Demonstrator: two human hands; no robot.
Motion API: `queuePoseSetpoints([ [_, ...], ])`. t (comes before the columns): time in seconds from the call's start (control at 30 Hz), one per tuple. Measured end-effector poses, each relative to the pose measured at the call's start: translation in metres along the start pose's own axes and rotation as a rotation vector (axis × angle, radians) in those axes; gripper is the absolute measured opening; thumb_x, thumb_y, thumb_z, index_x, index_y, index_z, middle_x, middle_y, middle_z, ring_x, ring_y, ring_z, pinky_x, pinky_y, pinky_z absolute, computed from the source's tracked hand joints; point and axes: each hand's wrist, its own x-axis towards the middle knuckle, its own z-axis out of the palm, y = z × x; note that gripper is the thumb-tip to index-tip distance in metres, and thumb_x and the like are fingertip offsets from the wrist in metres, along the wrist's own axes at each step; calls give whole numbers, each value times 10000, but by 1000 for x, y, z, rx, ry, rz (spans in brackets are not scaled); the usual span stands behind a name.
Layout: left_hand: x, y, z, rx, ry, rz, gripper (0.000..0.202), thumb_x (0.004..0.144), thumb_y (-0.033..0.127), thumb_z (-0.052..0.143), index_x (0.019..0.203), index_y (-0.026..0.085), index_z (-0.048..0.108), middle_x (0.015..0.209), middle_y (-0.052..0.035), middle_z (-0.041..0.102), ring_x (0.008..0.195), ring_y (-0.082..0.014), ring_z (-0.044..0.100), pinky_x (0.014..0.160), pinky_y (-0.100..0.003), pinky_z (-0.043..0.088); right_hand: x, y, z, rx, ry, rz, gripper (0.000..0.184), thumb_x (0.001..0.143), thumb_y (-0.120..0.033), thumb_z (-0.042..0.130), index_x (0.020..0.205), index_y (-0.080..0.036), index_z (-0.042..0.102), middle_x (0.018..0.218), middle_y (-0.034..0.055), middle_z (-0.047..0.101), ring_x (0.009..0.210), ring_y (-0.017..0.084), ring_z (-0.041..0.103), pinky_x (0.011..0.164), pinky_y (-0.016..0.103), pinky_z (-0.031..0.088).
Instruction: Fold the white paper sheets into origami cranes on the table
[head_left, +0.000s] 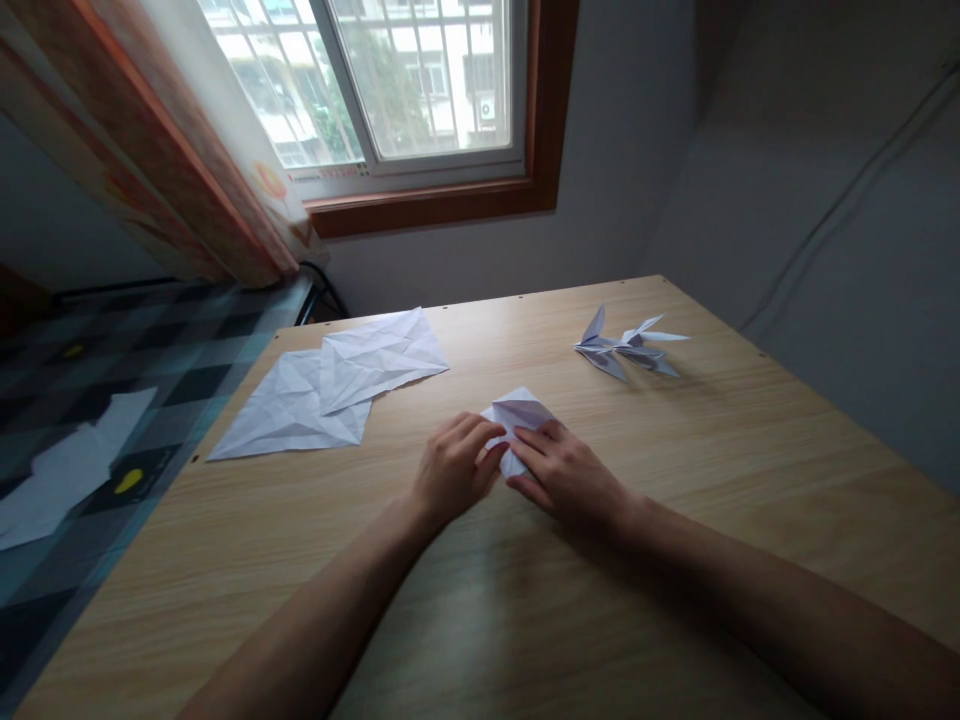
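A small folded sheet of white paper (521, 405) lies on the wooden table, between and under my hands. My left hand (459, 462) pinches its left side, thumb and forefinger close together at the edge. With its fingers laid across the right part of the sheet, my right hand (562, 465) presses on the folds. The lower part of the sheet is partly covered by my fingers. One upper flap of the paper stands slightly raised.
Two creased white sheets (292, 405) overlap at the table's left. Folded paper figures with pointed wings (630, 350) stand at the back right. Left of the table (262, 560), more white paper (71, 470) lies on a checked cloth (180, 350). A window is behind.
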Motion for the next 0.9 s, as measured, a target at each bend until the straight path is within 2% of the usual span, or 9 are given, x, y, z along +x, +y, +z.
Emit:
queuePoseSetpoints([
  [0.07,1,0,1,9,-133,61,127,920,228,545,1002,186,632,962,-68,708,900,-201,650,805,-341,504,0,1,-1,23,29,0,290,925,-271,560,1115,-74,655,1178,178,668,1076,301,582,966,445,502],
  [0.13,2,-1,3,24,-229,66,166,927,252,548,1053,202,645,1097,-70,708,1041,-226,646,889,-373,488,-1,4,-4,43,27,-47,262,915,-217,548,1101,-68,655,1164,179,669,1078,279,594,971,412,505],
  [0.27,1,-7,3,-11,-316,33,199,928,265,560,1095,215,656,1206,-68,683,1150,-229,622,972,-393,467,-2,16,-18,-41,-53,-222,274,851,-133,554,1097,-76,660,1164,165,677,1071,265,613,975,411,500],
  [0.37,0,-12,0,-89,-365,37,186,920,247,565,1072,214,667,1230,-72,677,1168,-225,620,1043,-415,432,-4,25,-32,-202,-80,-301,265,873,-133,541,1104,-107,669,1173,137,690,1165,282,581,1121,500,356],
  [0.47,1,-15,-4,-170,-422,41,171,906,219,577,1049,223,670,1251,-64,672,1176,-215,621,1095,-429,389,-5,30,-42,-340,-95,-312,188,892,-129,541,976,-154,707,1031,98,740,1210,286,563,1187,565,198],
  [0.57,2,-18,-6,-222,-457,46,162,895,194,579,1023,219,676,1257,-59,672,1192,-214,613,1110,-434,374,-6,32,-47,-398,-88,-305,166,883,-115,569,823,-177,711,872,67,756,1208,286,572,1192,604,97],
  [0.7,2,-18,-7,-249,-484,40,168,887,179,575,1005,217,688,1259,-57,672,1223,-221,592,1120,-431,365,-5,33,-52,-381,-105,-272,157,863,-104,610,776,-192,706,827,38,761,1199,275,584,1186,619,19],
  [0.9,2,-14,-9,-266,-459,48,201,868,136,549,974,213,702,1248,-59,678,1215,-226,603,1126,-433,368,6,31,-63,-331,-203,-276,193,857,-85,604,761,-222,702,771,9,753,1148,253,619,1187,610,80],
])
